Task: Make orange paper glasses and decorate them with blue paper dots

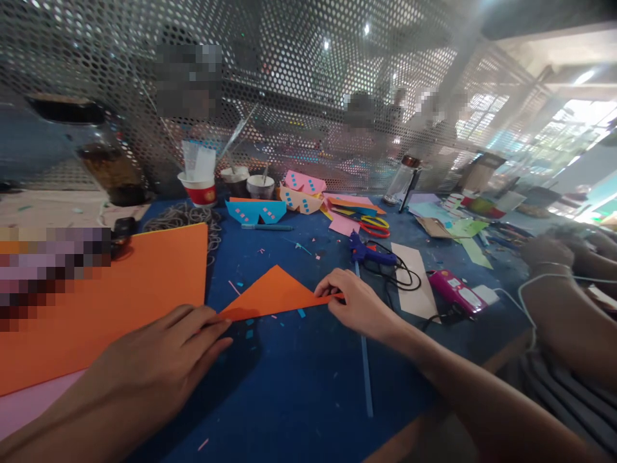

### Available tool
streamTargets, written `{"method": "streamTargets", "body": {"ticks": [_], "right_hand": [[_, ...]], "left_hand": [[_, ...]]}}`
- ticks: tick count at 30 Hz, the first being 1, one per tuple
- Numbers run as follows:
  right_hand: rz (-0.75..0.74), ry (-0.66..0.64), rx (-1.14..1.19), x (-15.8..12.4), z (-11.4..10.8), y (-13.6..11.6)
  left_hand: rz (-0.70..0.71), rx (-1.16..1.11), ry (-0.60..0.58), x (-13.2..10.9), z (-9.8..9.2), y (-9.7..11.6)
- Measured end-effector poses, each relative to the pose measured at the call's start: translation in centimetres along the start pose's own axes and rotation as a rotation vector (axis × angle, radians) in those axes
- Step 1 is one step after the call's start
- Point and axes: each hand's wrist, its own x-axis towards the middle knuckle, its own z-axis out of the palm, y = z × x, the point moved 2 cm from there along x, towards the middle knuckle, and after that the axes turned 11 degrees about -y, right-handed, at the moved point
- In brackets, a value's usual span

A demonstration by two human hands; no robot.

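An orange paper triangle (pixel 276 292) lies on the blue table, its peak pointing away from me. The triangle's left corner is between the fingers of my left hand (pixel 166 350), whose wrist passes over a large orange sheet (pixel 159 276). At the other end, my right hand (pixel 354 299) pinches the right corner. Just beyond my right hand is a blue glue gun (pixel 371 251) with a black cord. A thin pale strip (pixel 367 376) runs from under my right hand towards me.
Blue, peach and pink paper shapes (pixel 255 211) stand at the back beside paper cups (pixel 200 190). Scissors (pixel 375 226), a magenta device (pixel 457 292) and a white card (pixel 414 276) lie to the right. Another person's arm (pixel 563 308) is at far right. A perforated metal screen (pixel 289 83) rises behind.
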Motion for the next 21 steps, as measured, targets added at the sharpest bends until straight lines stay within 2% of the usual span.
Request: {"method": "streamTargets", "body": {"ticks": [2, 5, 11, 14, 17, 21], "right_hand": [[-0.013, 0.005, -0.001, 0.0, 0.1, 0.1], [-0.022, 0.014, -0.015, 0.0, 0.2, 0.3], [-0.045, 0.027, -0.017, 0.1, 0.3, 0.4], [-0.056, 0.024, -0.014, 0.0, 0.3, 0.5], [-0.062, 0.013, -0.004, 0.0, 0.3, 0.7], [-0.064, 0.011, 0.007, -0.1, 0.3, 0.8]], "left_hand": [[-0.095, 0.027, 0.036, -0.8, -0.1, 0.0], [-0.169, 0.016, -0.008, -1.8, -0.1, 0.0], [-0.135, -0.06, -0.033, -2.1, -0.6, -0.5], [-0.202, -0.118, 0.028, -1.9, -0.7, -0.7], [-0.165, -0.164, 0.096, -1.6, -0.9, -0.6], [-0.154, -0.209, 0.094, -1.2, -1.5, -0.6]]}}
